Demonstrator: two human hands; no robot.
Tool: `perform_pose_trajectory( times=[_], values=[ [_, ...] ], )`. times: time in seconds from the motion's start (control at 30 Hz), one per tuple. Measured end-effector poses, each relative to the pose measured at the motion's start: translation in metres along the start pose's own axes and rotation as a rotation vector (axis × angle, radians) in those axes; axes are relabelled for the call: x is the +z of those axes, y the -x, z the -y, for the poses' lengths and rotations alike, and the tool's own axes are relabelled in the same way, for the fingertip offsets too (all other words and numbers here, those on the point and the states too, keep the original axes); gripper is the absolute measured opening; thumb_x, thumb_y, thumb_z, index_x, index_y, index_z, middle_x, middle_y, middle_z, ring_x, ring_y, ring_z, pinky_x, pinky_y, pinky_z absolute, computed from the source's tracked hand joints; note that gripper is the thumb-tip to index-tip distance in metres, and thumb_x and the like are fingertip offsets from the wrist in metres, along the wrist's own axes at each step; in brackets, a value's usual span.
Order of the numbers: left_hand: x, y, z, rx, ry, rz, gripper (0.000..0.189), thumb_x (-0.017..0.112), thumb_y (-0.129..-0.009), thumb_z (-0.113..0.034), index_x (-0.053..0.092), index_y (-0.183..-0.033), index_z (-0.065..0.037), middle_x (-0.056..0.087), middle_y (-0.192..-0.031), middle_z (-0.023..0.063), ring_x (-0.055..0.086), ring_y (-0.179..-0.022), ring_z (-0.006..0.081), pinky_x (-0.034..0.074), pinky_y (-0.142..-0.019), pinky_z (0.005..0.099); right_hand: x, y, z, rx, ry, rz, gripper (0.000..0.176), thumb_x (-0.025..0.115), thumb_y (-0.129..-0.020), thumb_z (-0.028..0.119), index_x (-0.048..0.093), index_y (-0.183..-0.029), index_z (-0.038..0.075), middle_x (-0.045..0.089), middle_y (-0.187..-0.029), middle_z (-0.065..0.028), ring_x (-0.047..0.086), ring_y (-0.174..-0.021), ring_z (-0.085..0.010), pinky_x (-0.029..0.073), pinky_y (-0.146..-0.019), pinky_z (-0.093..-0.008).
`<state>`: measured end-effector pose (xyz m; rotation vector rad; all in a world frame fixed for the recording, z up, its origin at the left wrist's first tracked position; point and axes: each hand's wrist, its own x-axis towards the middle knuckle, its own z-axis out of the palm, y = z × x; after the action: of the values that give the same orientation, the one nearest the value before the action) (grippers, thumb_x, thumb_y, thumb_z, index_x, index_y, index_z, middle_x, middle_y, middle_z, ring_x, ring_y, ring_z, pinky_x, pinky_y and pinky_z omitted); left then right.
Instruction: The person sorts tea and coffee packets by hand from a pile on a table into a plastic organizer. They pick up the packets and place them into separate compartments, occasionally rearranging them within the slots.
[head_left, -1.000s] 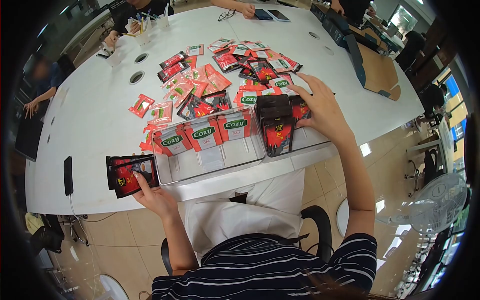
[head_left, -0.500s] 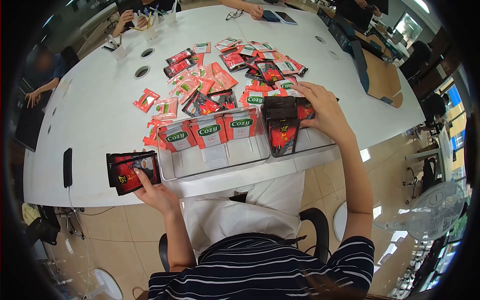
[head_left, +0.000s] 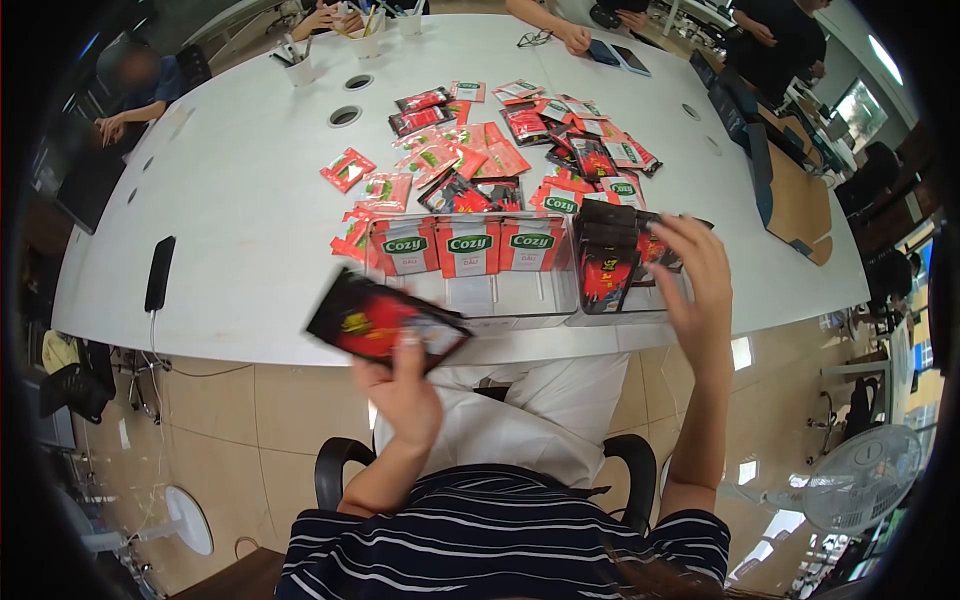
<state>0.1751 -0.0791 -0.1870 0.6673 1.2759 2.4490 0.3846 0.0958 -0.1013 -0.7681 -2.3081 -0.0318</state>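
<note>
My left hand (head_left: pixel 405 395) grips a small stack of black and red sachets (head_left: pixel 375 318), blurred, in front of the clear tray's left part. My right hand (head_left: pixel 695 285) has its fingers apart beside black and red sachets (head_left: pixel 655 250) in the right compartment; whether the fingertips touch them is unclear. Another upright stack of black sachets (head_left: pixel 606 270) stands to their left. Three rows of red Cozy sachets (head_left: pixel 471 246) stand along the back of the clear tray (head_left: pixel 520 322). Behind it, loose Cozy packets (head_left: pixel 385 190) and black packets (head_left: pixel 455 192) lie in a pile.
A black phone-like device (head_left: pixel 160 273) with a cable lies at left. Cups of pens (head_left: pixel 298 68), glasses (head_left: pixel 534 39) and phones (head_left: pixel 630 60) are at the far side, near other people's hands. An open cardboard box (head_left: pixel 790 195) lies at right.
My left hand has lifted the sachets and moved right, towards the tray. The fingers of my right hand have drawn slightly away from the sachets there. The camera view has shifted.
</note>
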Motion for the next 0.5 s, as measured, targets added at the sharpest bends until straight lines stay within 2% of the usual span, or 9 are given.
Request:
perform_pose_trajectory(
  times=[0.03, 0.1, 0.17, 0.23, 0.27, 0.37, 0.4, 0.5],
  values=[
    [0.010, 0.007, 0.000, -0.039, 0.018, 0.085, 0.040, 0.053, -0.090, -0.002, 0.039, -0.127, 0.002, 0.051, -0.126, 0.0207, 0.058, -0.107, 0.0272, 0.050, -0.091, 0.0406, -0.001, 0.003, 0.014, -0.022, -0.084, -0.015, 0.046, 0.073, -0.070, 0.006, 0.060, -0.114, 0.009, 0.061, -0.113, -0.0086, 0.053, -0.111, -0.0297, 0.040, -0.094, -0.0393],
    [0.021, 0.016, 0.008, -0.182, 0.084, 0.131, 0.042, 0.064, -0.080, 0.008, 0.046, -0.117, 0.001, 0.060, -0.108, 0.0112, 0.061, -0.096, 0.0170, 0.049, -0.085, 0.0307, 0.004, 0.012, 0.037, -0.006, -0.285, -0.007, 0.042, 0.074, -0.070, 0.007, 0.061, -0.111, 0.007, 0.064, -0.105, -0.0086, 0.057, -0.102, -0.0280, 0.043, -0.087, -0.0368],
    [0.032, 0.024, 0.008, -0.271, 0.182, 0.267, 0.046, 0.067, -0.076, 0.011, 0.046, -0.116, 0.002, 0.060, -0.108, 0.0121, 0.061, -0.096, 0.0160, 0.049, -0.086, 0.0288, 0.009, 0.019, 0.054, 0.066, -0.520, 0.036, 0.042, 0.076, -0.070, 0.011, 0.061, -0.109, 0.006, 0.065, -0.096, -0.0081, 0.061, -0.091, -0.0249, 0.046, -0.078, -0.0332],
    [0.038, 0.030, 0.010, -0.288, 0.166, 0.371, 0.046, 0.067, -0.077, 0.010, 0.045, -0.116, 0.003, 0.060, -0.108, 0.0121, 0.062, -0.094, 0.0159, 0.050, -0.085, 0.0283, 0.016, 0.020, 0.071, 0.160, -0.589, 0.080, 0.038, 0.079, -0.068, 0.013, 0.062, -0.101, 0.004, 0.064, -0.088, -0.0070, 0.059, -0.079, -0.0195, 0.045, -0.068, -0.0285],
    [0.039, 0.032, 0.010, -0.302, 0.174, 0.445, 0.050, 0.067, -0.077, 0.010, 0.043, -0.120, 0.003, 0.058, -0.112, 0.0128, 0.060, -0.098, 0.0155, 0.049, -0.086, 0.0286, 0.017, 0.021, 0.075, 0.206, -0.624, 0.100, 0.037, 0.080, -0.067, 0.015, 0.062, -0.098, 0.003, 0.063, -0.084, -0.0064, 0.059, -0.072, -0.0169, 0.045, -0.063, -0.0261],
    [0.037, 0.035, 0.014, -0.299, 0.170, 0.500, 0.054, 0.066, -0.078, 0.010, 0.040, -0.125, 0.003, 0.056, -0.116, 0.0126, 0.057, -0.103, 0.0150, 0.048, -0.089, 0.0285, 0.033, 0.027, 0.065, 0.276, -0.682, 0.207, 0.033, 0.082, -0.065, 0.017, 0.061, -0.086, 0.002, 0.060, -0.074, -0.0043, 0.054, -0.061, -0.0116, 0.040, -0.054, -0.0228],
    [0.034, 0.036, 0.016, -0.301, 0.202, 0.483, 0.047, 0.058, -0.086, 0.004, 0.037, -0.128, 0.003, 0.054, -0.118, 0.0123, 0.055, -0.107, 0.0148, 0.046, -0.090, 0.0281, 0.032, 0.023, 0.068, 0.301, -0.706, 0.172, 0.029, 0.081, -0.067, 0.015, 0.059, -0.079, 0.002, 0.060, -0.069, -0.0038, 0.050, -0.058, -0.0093, 0.038, -0.052, -0.0214],
    [0.031, 0.036, 0.016, -0.401, 0.356, 0.360, 0.035, 0.048, -0.094, -0.002, 0.038, -0.127, 0.003, 0.054, -0.117, 0.0117, 0.056, -0.105, 0.0154, 0.045, -0.091, 0.0286, 0.030, 0.025, 0.067, 0.446, -0.810, 0.174, 0.025, 0.079, -0.070, 0.011, 0.060, -0.082, 0.002, 0.060, -0.068, -0.0008, 0.054, -0.063, -0.0062, 0.040, -0.054, -0.0193]
  ],
)
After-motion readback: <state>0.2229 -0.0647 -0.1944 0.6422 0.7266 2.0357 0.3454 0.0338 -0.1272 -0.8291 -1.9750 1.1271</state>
